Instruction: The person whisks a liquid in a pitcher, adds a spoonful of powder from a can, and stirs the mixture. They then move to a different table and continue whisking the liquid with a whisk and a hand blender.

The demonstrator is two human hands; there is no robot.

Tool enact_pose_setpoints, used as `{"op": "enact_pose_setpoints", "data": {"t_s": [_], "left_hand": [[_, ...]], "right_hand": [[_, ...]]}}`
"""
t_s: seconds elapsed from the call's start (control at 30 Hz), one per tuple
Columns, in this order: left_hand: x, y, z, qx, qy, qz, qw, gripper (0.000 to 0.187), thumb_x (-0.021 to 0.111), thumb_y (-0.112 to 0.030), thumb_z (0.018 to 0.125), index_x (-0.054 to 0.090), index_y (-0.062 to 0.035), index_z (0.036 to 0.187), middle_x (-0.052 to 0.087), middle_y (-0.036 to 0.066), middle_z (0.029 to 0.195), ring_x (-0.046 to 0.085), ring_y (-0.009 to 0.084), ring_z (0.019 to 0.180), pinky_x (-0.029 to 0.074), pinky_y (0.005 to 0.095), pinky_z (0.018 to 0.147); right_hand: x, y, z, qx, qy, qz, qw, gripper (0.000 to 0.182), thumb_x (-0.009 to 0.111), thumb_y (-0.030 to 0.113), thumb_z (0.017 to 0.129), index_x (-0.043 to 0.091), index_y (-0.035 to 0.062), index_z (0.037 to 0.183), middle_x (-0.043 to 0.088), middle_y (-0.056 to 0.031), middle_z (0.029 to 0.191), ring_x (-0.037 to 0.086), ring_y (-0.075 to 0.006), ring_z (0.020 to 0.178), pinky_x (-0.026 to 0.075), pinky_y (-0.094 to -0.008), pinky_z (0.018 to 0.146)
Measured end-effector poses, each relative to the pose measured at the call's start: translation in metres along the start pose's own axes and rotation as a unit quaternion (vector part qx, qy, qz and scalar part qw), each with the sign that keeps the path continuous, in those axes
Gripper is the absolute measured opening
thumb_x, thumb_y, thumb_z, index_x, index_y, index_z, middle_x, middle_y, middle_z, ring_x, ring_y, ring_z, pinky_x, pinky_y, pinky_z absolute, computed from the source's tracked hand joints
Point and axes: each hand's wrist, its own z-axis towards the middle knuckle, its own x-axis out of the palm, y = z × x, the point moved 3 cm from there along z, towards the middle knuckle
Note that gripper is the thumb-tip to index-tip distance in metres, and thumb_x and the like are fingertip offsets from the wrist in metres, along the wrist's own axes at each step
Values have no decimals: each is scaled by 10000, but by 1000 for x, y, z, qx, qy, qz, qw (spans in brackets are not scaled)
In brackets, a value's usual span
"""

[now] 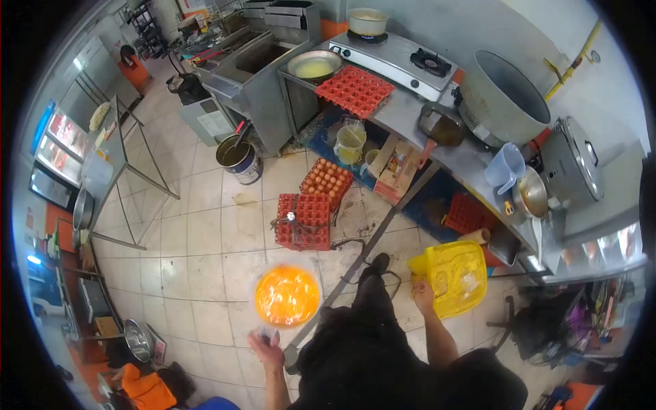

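My left hand (266, 350) is at the near rim of a round, clear container (287, 296) full of bright orange-yellow egg yolks. Its fingers are apart, with the tips right by the rim. My right hand (424, 298) grips the left edge of a yellow plastic tub (482, 277), which is tilted beside my leg. Beyond the yolks stands a tied stack of red egg trays (303, 222). Behind it sits a red tray of brown eggs (326, 179).
On the right, a metal counter carries a gas stove (393, 63), a large pot (506, 96) and a clear jug (506, 167). A bucket (239, 160) stands on the tiled floor (198, 253). A metal table (113, 154) is at left.
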Motion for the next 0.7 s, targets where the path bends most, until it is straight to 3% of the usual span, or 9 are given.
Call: {"op": "enact_pose_setpoints", "data": {"t_s": [0.13, 0.23, 0.3, 0.33, 0.4, 0.47, 0.6, 0.67, 0.7], "left_hand": [[-72, -49, -24, -94, -70, -124, 985, 459, 358, -483, 969, 411, -100, 722, 336, -33, 560, 298, 67, 489, 220, 219, 477], [-144, -34, -36, -83, -121, -113, 983, 436, 312, -496, 980, 421, -144, 747, 448, 3, 765, 315, 75, 554, 309, 226, 535], [-196, -1, -32, 8, 62, -171, 983, 387, 334, -430, 990, 510, -89, 943, 442, 6, 780, 350, 92, 582, 303, 235, 524], [-206, 4, -33, 81, -5, -95, 992, 357, 349, -392, 993, 451, -79, 1131, 441, 18, 809, 382, 112, 611, 326, 236, 535], [-197, -12, -28, 150, -68, -14, 986, 432, 364, -354, 995, 392, -68, 1318, 440, 30, 837, 415, 131, 639, 349, 236, 546], [-158, -52, -2, 82, -390, 26, 917, 458, 321, -534, 956, 434, -118, 801, 329, -20, 581, 301, 80, 525, 239, 225, 501], [-205, -23, 40, 66, -378, 9, 923, 395, 360, -459, 968, 439, -94, 1097, 378, 2, 653, 327, 91, 548, 272, 235, 517], [-263, 20, 63, 198, -97, 215, 951, 553, 376, -339, 998, 157, -184, 1482, 426, 61, 894, 470, 159, 716, 452, 280, 645], [-256, 12, 81, 199, -93, 220, 950, 553, 376, -339, 998, 157, -184, 1482, 426, 61, 894, 470, 159, 716, 452, 280, 645]], "right_hand": [[11, 49, -77, 290, 328, -217, 873, 246, 570, 224, 848, 651, 107, 1049, 673, -92, 931, 695, -228, 761, 568, -372, 562], [30, 30, -86, 295, 334, -247, 861, 281, 533, 291, 872, 653, 102, 1043, 675, -98, 896, 700, -221, 753, 568, -358, 559], [47, -3, -71, 292, 298, -230, 879, 234, 560, 315, 876, 629, 123, 992, 661, -90, 865, 665, -285, 703, 540, -475, 595], [59, -81, -35, 112, 498, -250, 823, 234, 553, 280, 858, 625, 96, 984, 653, -108, 831, 665, -260, 667, 544, -427, 545], [66, 9, -41, 173, 361, -309, 863, 223, 541, 241, 834, 624, 84, 969, 647, -110, 815, 655, -236, 623, 539, -384, 512], [81, 52, -32, 216, 276, -269, 897, 219, 521, 231, 831, 633, 92, 958, 641, -108, 807, 643, -220, 592, 530, -380, 490], [131, 90, -3, 133, 242, -331, 902, 254, 547, 210, 789, 679, 5, 861, 673, -196, 782, 674, -313, 642, 545, -408, 589], [170, 119, 7, -101, 195, -383, 897, 289, 526, 232, 799, 682, 0, 874, 675, -206, 840, 669, -339, 722, 533, -435, 700], [194, 127, 13, -97, 197, -380, 899, 289, 526, 232, 799, 682, 0, 874, 675, -206, 840, 669, -339, 722, 533, -435, 700]]}}
